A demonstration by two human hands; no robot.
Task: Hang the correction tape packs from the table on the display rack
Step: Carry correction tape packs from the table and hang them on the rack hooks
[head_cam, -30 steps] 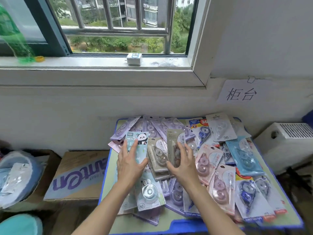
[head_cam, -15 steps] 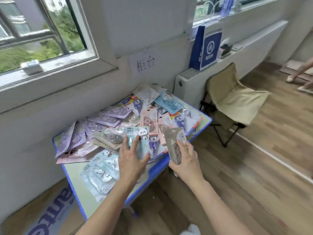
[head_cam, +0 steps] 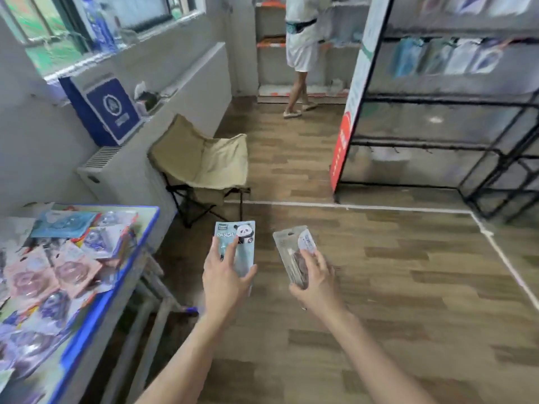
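Near, centre: both arms out over the wood floor (head_cam: 393, 287), off the table.
Left hand (head_cam: 224, 277): clamped on a panda pack (head_cam: 247, 252), fingers spread on its front, thumb at its right edge. Pack upright, print facing the person.
Right hand (head_cam: 316, 282): fingers curled round the lower half of a clear pack (head_cam: 290, 247), which tilts a little left at the top. The two packs are apart, neither touching the other.
Near left: table (head_cam: 100, 312) with a blue rim, heaped with more packs (head_cam: 68, 268), pink, blue and purple, overlapping.
Middle: a tan folding chair (head_cam: 204, 164) just beyond the table's far corner, beside a white radiator (head_cam: 125, 173). A blue bag (head_cam: 109, 107) stands on top of the radiator. A white line (head_cam: 350, 206) crosses the floor.
Far right: black wire rack (head_cam: 437, 102), well apart from the hands, with blurred packs hanging (head_cam: 443, 58) along its upper rail.
Far centre: another person (head_cam: 300, 48) standing at shelves.
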